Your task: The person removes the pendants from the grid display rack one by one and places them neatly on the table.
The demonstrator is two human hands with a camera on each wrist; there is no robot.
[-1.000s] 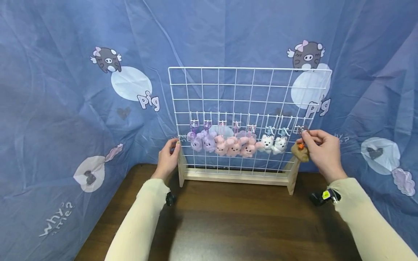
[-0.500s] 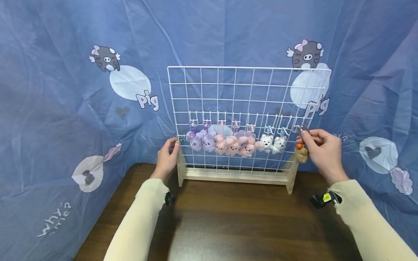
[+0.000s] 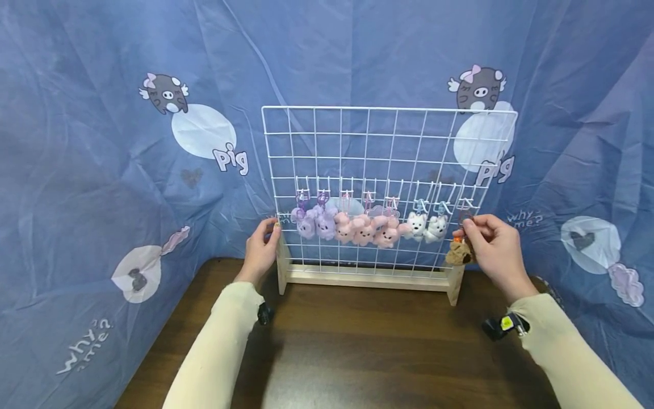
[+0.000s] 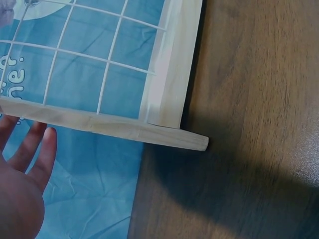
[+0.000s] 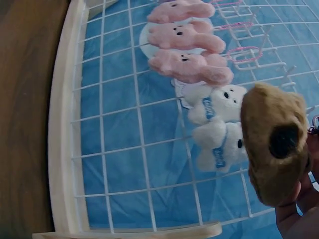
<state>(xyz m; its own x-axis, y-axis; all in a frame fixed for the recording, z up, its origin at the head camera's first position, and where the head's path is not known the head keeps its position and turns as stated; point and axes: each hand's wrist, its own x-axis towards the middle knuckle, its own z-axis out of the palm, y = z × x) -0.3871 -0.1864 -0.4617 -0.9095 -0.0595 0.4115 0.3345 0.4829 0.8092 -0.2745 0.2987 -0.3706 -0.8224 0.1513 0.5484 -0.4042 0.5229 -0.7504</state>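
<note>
A white wire grid (image 3: 380, 108) stands upright in a wooden base (image 3: 368, 279). My left hand (image 3: 261, 250) grips the rack's left side, thumb in front; in the left wrist view its fingers (image 4: 44, 152) reach behind the wooden post (image 4: 89, 121). At the far right, my right hand (image 3: 498, 253) pinches a brown plush keychain (image 3: 458, 253) by its upper end, just below a white hook (image 3: 466, 203). The keychain's dark ring overlaps that hook in the head view. Close up, the brown plush (image 5: 274, 144) hides part of the right fingers.
Purple plush keychains (image 3: 325, 222), pink ones (image 3: 364, 232) and white ones (image 3: 436, 227) hang in a row on hooks left of the brown one. The rack stands on a brown wooden table (image 3: 368, 346), with a blue printed cloth (image 3: 317, 51) behind it.
My right hand has come down and slightly left with the brown plush, which has turned. Its ring now sits lower, below the hook's tip. The left hand keeps its place on the rack.
</note>
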